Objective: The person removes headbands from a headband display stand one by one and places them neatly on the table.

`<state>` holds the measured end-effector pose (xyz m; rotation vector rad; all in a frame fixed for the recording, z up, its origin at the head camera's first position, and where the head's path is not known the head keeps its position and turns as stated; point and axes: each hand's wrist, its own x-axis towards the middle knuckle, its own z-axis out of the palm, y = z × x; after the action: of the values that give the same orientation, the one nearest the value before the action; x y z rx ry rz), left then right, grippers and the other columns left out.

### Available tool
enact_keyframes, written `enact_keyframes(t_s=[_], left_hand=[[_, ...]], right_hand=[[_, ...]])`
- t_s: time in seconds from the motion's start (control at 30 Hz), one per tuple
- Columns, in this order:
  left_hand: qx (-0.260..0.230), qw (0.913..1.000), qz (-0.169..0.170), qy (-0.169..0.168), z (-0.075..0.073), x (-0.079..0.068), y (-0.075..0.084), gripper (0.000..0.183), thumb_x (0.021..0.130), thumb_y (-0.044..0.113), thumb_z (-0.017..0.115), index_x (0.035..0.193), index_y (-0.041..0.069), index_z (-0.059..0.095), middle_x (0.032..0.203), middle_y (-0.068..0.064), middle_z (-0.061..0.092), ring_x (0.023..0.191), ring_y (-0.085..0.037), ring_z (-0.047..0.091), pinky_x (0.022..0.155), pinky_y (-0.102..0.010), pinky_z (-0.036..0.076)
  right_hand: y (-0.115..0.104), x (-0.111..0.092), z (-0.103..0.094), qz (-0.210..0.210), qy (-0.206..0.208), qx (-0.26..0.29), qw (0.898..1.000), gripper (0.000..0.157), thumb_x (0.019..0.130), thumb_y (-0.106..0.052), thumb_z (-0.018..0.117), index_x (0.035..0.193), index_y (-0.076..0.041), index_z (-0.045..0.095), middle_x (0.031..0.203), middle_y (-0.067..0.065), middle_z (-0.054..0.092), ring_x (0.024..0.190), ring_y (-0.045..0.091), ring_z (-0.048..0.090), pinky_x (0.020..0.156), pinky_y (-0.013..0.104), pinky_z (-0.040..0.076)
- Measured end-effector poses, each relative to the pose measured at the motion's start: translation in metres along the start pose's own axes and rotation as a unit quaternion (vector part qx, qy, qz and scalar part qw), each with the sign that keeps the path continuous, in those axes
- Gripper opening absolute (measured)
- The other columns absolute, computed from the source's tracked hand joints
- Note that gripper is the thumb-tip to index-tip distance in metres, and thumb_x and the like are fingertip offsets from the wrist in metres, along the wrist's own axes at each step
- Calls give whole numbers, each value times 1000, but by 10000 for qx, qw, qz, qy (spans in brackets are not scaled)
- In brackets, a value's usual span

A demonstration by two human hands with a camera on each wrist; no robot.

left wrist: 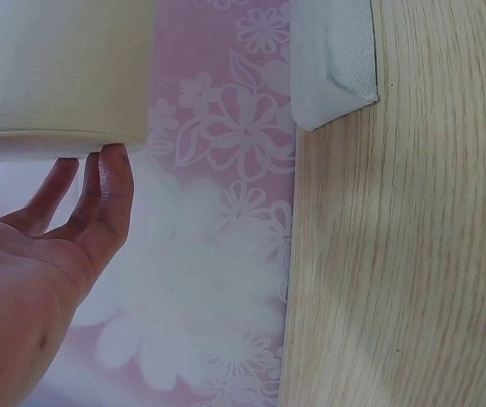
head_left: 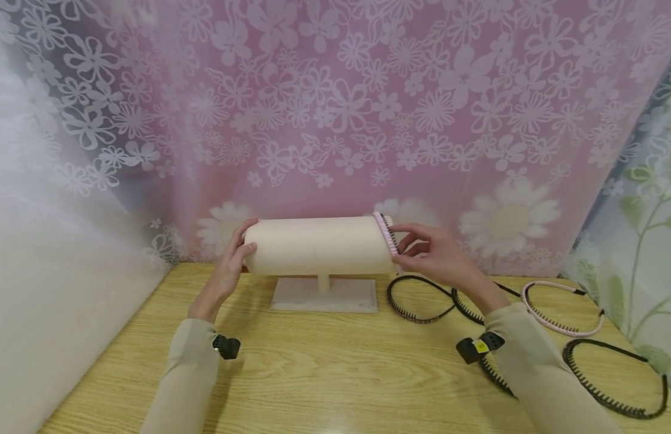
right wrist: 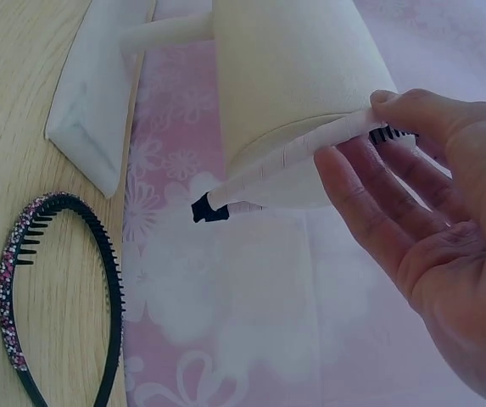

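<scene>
A cream padded roll (head_left: 316, 244) lies level on a short post above a pale flat base (head_left: 292, 295), forming a display stand. My left hand (head_left: 226, 269) grips the roll's left end, thumb in front and fingers behind. In the left wrist view its fingertips (left wrist: 115, 165) touch the end's edge. At the other end, my right hand (head_left: 441, 256) pinches a pale pink toothed headband (head_left: 386, 234) between thumb and fingers. The headband sits around the roll's right end. In the right wrist view one black tip (right wrist: 210, 209) of the headband hangs past the roll's edge.
On the wooden table's right side lie several more toothed headbands: a sparkly one (head_left: 406, 316) by the base, a pink one (head_left: 563, 325) and a black one (head_left: 612, 401). My right forearm partly covers others. Flowered curtains (head_left: 335, 108) hang behind the table.
</scene>
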<state>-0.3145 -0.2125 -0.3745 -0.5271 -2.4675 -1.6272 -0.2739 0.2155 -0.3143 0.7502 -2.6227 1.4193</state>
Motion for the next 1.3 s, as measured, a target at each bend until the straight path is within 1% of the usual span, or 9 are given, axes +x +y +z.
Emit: enact_keyframes(t_s=[0.23, 0.37, 0.43, 0.53, 0.63, 0.77, 0.97, 1.1, 1.3], left_hand=[[19, 10000, -32, 6, 0, 0, 0, 57, 110, 47, 38, 163, 35, 22, 164, -15, 30, 133, -45, 49, 94, -58, 50], [-18, 10000, -19, 2, -1, 0, 1, 57, 110, 46, 38, 163, 34, 22, 164, -14, 30, 133, -44, 48, 92, -54, 51], [-41, 10000, -3, 0, -1, 0, 2, 56, 110, 45, 38, 163, 33, 22, 163, -14, 30, 133, -43, 48, 91, -52, 51], [-56, 10000, -12, 7, 0, 0, 3, 56, 110, 44, 38, 163, 33, 23, 163, -14, 31, 133, -43, 48, 92, -54, 51], [-52, 10000, -31, 5, 0, -1, 3, 56, 110, 45, 38, 163, 34, 22, 163, -15, 31, 133, -43, 48, 92, -54, 51], [-70, 10000, -19, 13, 0, -2, 4, 56, 110, 44, 38, 163, 33, 23, 162, -15, 32, 133, -43, 48, 91, -53, 52], [-94, 10000, -13, 27, 0, -1, 4, 55, 110, 43, 38, 163, 33, 23, 162, -15, 31, 133, -43, 48, 91, -54, 51], [-61, 10000, -21, 31, 0, -1, 3, 55, 110, 44, 38, 162, 35, 23, 162, -14, 32, 133, -43, 48, 92, -55, 51], [-42, 10000, -37, 6, 0, 0, 1, 55, 110, 45, 38, 162, 36, 23, 163, -13, 31, 133, -43, 48, 93, -55, 51]], right_hand=[[2, -1, 0, -286, 244, -50, 9993, 50, 91, -8, 77, 139, -8, 62, 102, 18, 67, 87, 34, 73, 70, 29, 61], [2, -2, -1, -391, 378, -163, 9984, 48, 91, -8, 77, 137, -8, 63, 100, 17, 68, 84, 30, 73, 68, 29, 61], [2, -2, -1, -396, 433, -199, 9981, 48, 91, -8, 77, 137, -8, 63, 100, 16, 68, 83, 25, 74, 68, 29, 61], [2, -4, -2, -354, 449, -143, 9983, 48, 91, -7, 77, 137, -7, 63, 100, 17, 68, 82, 23, 74, 68, 29, 62], [3, -7, -3, -299, 448, -83, 9985, 48, 91, -7, 76, 137, -6, 62, 100, 18, 67, 83, 27, 74, 68, 30, 62], [3, -11, -5, -299, 467, -174, 9983, 48, 92, -6, 75, 138, -7, 62, 100, 18, 68, 84, 33, 73, 68, 31, 62], [2, -16, -7, -272, 469, -269, 9982, 49, 92, -4, 75, 139, -8, 62, 102, 18, 68, 86, 34, 74, 70, 29, 61], [1, -19, -9, -260, 546, -325, 9976, 49, 92, -5, 75, 139, -8, 62, 102, 17, 68, 85, 28, 74, 69, 27, 61], [4, -24, -10, -400, 591, -507, 9962, 49, 91, -3, 76, 138, -6, 63, 101, 17, 69, 84, 20, 73, 70, 27, 61]])
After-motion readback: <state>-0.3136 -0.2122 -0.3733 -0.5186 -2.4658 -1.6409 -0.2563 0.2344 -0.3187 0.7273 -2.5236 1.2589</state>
